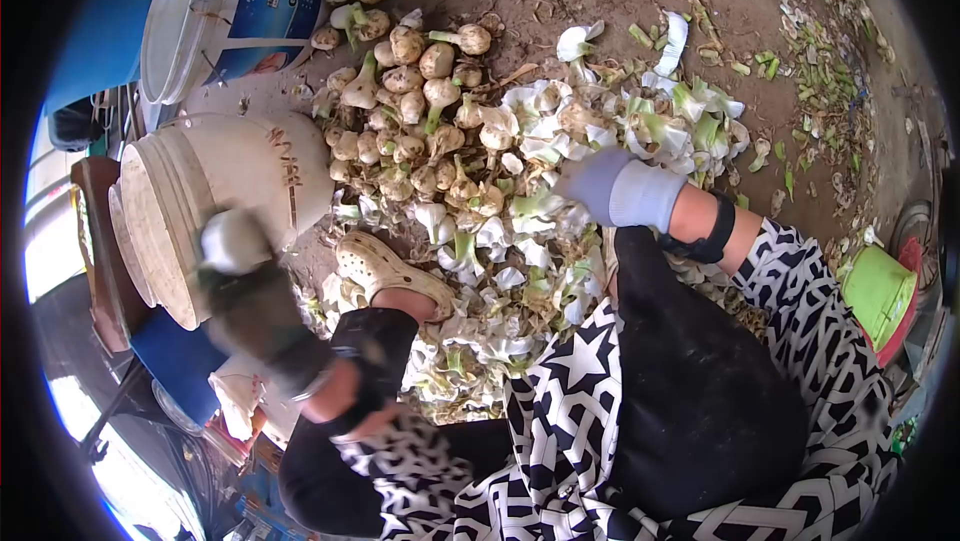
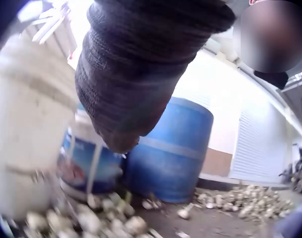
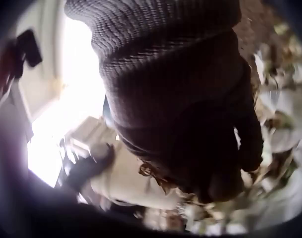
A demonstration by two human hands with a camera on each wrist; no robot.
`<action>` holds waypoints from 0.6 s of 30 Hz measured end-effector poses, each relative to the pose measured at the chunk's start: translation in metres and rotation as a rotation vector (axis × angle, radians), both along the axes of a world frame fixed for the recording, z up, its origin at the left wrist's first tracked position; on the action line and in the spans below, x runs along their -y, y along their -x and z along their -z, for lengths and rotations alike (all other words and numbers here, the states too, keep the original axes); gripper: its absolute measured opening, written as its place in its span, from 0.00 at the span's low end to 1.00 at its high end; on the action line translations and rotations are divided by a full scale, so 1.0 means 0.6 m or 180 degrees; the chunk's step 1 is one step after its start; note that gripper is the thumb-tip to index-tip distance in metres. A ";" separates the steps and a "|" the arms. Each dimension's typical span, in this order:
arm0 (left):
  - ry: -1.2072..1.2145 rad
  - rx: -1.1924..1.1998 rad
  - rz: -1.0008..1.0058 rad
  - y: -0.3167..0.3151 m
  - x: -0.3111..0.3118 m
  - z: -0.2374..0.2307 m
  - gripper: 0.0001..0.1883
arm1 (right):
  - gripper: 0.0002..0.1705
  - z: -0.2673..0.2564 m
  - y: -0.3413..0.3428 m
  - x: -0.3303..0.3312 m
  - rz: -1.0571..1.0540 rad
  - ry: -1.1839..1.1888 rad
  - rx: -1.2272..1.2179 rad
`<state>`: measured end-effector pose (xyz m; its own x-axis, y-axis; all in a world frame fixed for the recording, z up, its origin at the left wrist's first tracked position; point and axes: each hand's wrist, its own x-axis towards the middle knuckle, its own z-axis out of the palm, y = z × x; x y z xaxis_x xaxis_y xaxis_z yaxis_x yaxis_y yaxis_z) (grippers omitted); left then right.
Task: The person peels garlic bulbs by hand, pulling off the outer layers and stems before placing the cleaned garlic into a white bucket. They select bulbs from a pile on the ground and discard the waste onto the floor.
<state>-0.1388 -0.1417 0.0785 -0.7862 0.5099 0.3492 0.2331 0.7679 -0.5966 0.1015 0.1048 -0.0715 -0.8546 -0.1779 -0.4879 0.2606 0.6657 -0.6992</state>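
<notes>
Blurred by motion, my gloved left hand (image 1: 262, 316) grips a round white peeled bulb (image 1: 237, 241), like garlic, in front of the dirty white bucket (image 1: 250, 166). In the left wrist view only the dark sleeve-like glove cuff and part of that hand show. My right hand (image 1: 598, 186), in a purple-grey glove, is low over the heap of white and green peelings (image 1: 540, 241). Brown papery skin (image 3: 156, 174) sticks out beside its fingers in the right wrist view; I cannot tell whether they hold it. Unpeeled garlic bulbs (image 1: 405, 106) with short stems lie left of this hand.
A white-and-blue labelled bucket (image 1: 270, 6) stands at the upper left, near a blue barrel (image 2: 173, 148). A clog-shod foot (image 1: 395, 276) rests among the peelings. A green tub (image 1: 875, 291) is at the right. More bulbs (image 2: 245, 201) lie heaped by the wall.
</notes>
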 end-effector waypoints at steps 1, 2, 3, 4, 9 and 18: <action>0.0155 -0.1150 0.0978 0.021 -0.005 -0.061 0.13 | 0.18 0.014 -0.005 0.009 -0.0406 -0.0779 -0.0011; 0.1203 -0.1445 -0.0266 0.045 0.021 -0.090 0.14 | 0.22 0.022 -0.006 0.014 -0.0816 -0.1568 -0.0030; -0.1290 -0.0661 0.0957 0.088 0.052 -0.107 0.16 | 0.22 0.014 0.005 0.022 -0.0833 -0.1570 -0.0046; -0.3762 0.0258 0.2136 0.116 0.072 -0.119 0.19 | 0.22 -0.001 0.025 0.037 -0.0434 -0.1125 0.0101; -0.3468 0.1918 0.1607 0.012 0.020 -0.050 0.23 | 0.19 0.099 0.128 0.122 0.0060 -0.0544 0.0096; -0.5554 0.5729 0.0053 -0.222 -0.072 0.224 0.45 | 0.12 0.047 0.066 0.040 0.2251 0.2933 -0.0220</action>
<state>-0.0057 -0.0984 -0.0559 -0.6642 0.6351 -0.3943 -0.4145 0.1261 0.9013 0.0619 0.0808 -0.0999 -0.9248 0.0863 -0.3706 0.3131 -0.3809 -0.8700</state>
